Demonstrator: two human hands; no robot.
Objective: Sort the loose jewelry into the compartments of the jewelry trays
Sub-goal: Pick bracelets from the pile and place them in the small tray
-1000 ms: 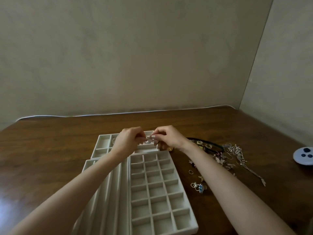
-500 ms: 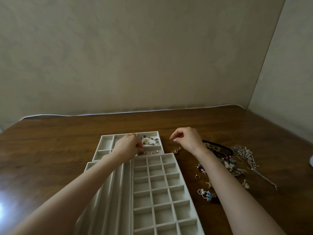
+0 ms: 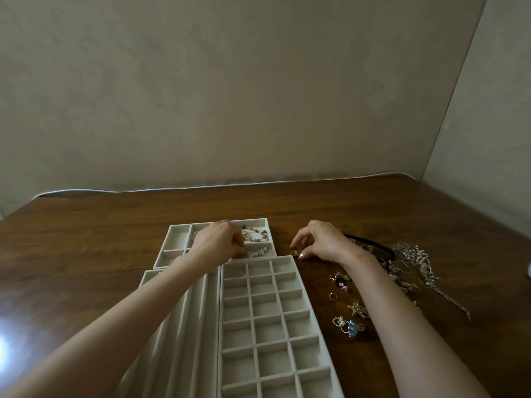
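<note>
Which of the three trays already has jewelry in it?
The far tray, under the left hand: bracelets lie in it. The grid tray and slotted tray look empty.

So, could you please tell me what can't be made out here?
Hidden, head view: left hand covers part of the far tray; whether it grips the pale bracelet is unclear.
Too small to identify: gold piece by the right hand.
Cut off by right edge: white object.
</note>
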